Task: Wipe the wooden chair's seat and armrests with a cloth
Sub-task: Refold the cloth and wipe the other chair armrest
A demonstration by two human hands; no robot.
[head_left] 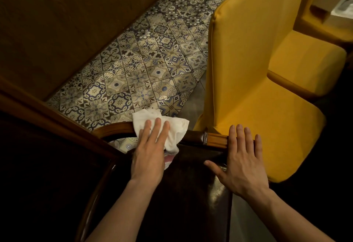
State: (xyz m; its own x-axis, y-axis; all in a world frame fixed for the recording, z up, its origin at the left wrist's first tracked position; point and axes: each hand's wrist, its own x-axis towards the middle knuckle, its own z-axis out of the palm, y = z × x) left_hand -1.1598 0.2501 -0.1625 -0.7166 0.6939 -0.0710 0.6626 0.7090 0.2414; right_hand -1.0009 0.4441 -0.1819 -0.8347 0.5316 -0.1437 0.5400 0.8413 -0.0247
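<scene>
left hand (148,157): fingers flat and spread, pressing the white cloth (168,127) onto the wooden armrest (193,136)
right hand (242,163): open, flat, bracing the armrest's near end, holding nothing
axis: armrest runs left to right; unwiped rail lies right of the cloth
hidden: dark seat (191,184) (barely readable in shadow)

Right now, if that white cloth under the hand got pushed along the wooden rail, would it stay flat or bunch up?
Probably bunch: the white cloth already lies crumpled and droops over the wooden rail, so it looks floppy and light. The left hand pressing flat on it likely keeps it sliding.
</scene>
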